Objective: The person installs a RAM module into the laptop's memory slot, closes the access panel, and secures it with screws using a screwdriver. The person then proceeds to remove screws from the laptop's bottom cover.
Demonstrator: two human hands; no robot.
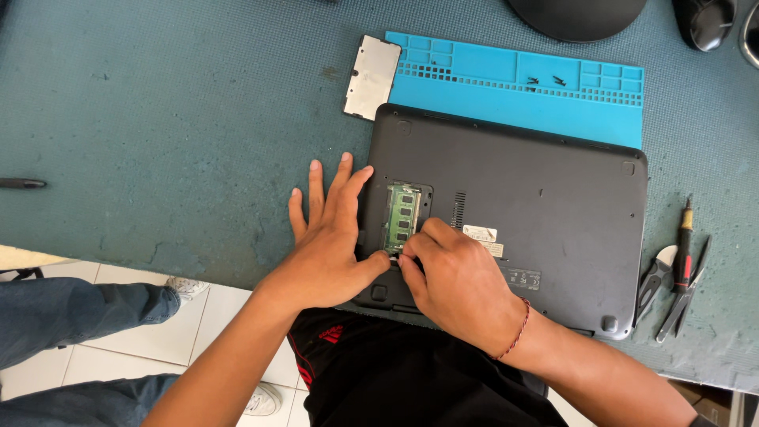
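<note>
A dark grey laptop lies upside down on the teal desk mat, with a small bay open in its base. A green memory module sits in that bay. My left hand lies flat with fingers spread on the laptop's left edge, its thumb at the near end of the module. My right hand rests on the laptop base, thumb and forefinger pressing at the same near end of the module. A red string bracelet is on my right wrist.
A silver bay cover lies beside a blue compartment tray holding two small screws. Screwdriver, tweezers and pliers lie to the right. A black pen sits far left. Another person's jeans and shoes are below left.
</note>
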